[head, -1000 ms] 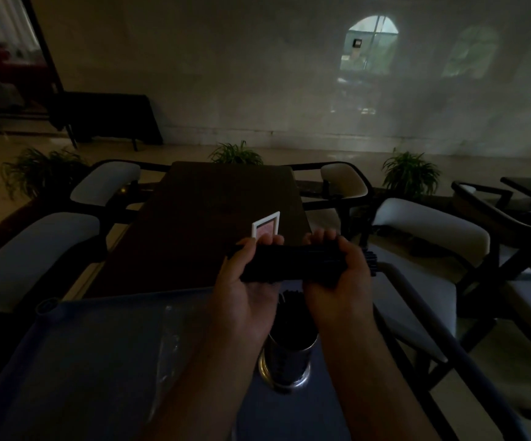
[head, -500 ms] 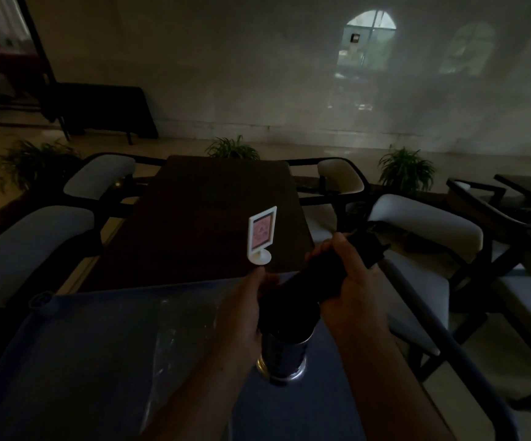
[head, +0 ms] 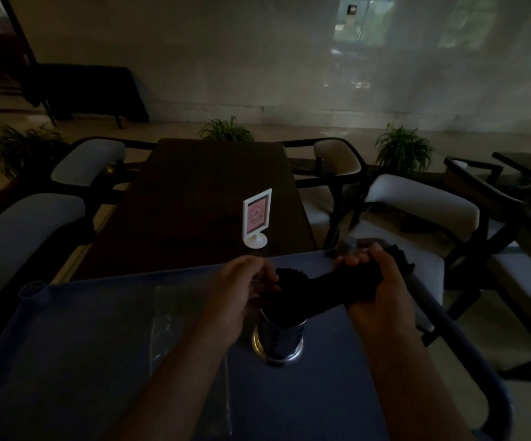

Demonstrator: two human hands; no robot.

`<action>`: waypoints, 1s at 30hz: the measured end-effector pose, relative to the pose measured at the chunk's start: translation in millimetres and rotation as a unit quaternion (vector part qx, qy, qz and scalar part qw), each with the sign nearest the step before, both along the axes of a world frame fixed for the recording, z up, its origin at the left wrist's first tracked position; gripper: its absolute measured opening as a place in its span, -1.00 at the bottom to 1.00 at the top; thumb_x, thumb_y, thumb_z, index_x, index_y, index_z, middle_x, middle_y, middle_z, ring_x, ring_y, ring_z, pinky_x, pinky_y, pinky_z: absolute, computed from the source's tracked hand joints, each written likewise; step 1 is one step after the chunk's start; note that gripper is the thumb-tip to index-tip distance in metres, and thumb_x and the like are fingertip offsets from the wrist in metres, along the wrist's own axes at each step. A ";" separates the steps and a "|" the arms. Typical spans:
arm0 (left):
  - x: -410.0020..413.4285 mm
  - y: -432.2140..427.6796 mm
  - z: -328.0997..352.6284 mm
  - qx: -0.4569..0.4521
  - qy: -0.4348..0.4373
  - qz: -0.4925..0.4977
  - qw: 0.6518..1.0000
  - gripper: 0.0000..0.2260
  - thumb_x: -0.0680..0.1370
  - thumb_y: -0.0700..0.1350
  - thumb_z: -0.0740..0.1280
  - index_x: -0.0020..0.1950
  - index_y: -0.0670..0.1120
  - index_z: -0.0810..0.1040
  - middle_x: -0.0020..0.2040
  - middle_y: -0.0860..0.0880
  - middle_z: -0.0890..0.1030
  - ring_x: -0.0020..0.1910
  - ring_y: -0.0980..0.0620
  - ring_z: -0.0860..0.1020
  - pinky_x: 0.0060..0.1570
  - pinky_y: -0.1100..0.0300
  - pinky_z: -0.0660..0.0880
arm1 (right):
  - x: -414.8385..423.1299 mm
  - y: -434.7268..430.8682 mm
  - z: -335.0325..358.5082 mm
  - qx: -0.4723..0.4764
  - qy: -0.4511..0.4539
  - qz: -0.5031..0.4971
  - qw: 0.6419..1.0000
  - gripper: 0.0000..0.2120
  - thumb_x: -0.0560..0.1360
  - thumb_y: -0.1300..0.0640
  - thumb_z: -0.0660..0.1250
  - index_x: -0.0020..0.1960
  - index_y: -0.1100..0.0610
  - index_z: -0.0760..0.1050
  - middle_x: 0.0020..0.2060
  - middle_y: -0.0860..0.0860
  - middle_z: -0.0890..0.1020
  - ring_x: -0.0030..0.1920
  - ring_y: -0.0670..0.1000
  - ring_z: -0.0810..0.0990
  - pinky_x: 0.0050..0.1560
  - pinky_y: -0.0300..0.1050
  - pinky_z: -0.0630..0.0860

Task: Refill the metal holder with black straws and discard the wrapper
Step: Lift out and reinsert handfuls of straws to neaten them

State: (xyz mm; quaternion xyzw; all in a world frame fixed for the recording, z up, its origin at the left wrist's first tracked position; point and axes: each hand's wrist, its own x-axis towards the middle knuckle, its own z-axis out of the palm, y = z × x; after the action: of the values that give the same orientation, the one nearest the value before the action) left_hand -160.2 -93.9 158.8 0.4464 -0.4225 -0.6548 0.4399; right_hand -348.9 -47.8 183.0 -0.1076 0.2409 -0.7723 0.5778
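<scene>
A shiny metal holder [head: 277, 340] stands upright on the blue cart top [head: 82, 345], with black straws rising from its mouth. My right hand [head: 375, 281] grips a bundle of black straws [head: 331, 289] that slants down and left, its lower end at the holder's mouth. My left hand [head: 245, 281] is closed at the top left of the straws standing in the holder, with something clear and glinting under its fingers. A clear plastic wrapper [head: 165, 316] lies flat on the cart left of the holder. The scene is dim.
Beyond the cart is a dark wooden table [head: 200, 198] with a small white sign stand [head: 256, 218]. Padded chairs [head: 416, 211] flank the table on both sides. The cart's handle bar [head: 467, 354] runs along the right. Potted plants stand on the floor behind.
The straw bundle, held level in both hands above the holder a second ago, has been tipped so its left end enters the holder. My right hand moved right and my left hand dropped to the holder's mouth.
</scene>
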 end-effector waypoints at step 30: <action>-14.7 -37.3 -121.3 0.018 -0.036 -0.031 0.999 -0.74 0.52 -0.31 0.36 0.08 0.03 0.59 0.02 0.06 0.70 0.05 0.06 0.65 0.05 0.14 0.56 | -9.6 -38.2 -101.3 0.228 -0.164 -0.015 0.960 -0.74 0.57 0.22 0.24 -0.30 0.15 0.40 -0.40 0.02 0.44 -0.36 -0.03 0.44 -0.19 -0.10 0.47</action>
State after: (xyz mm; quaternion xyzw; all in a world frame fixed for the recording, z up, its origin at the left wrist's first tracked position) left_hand -174.9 -131.2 37.5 0.4642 -0.4393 -0.6594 0.3959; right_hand -358.4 -85.9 81.7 0.1585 0.3137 -0.7125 0.6073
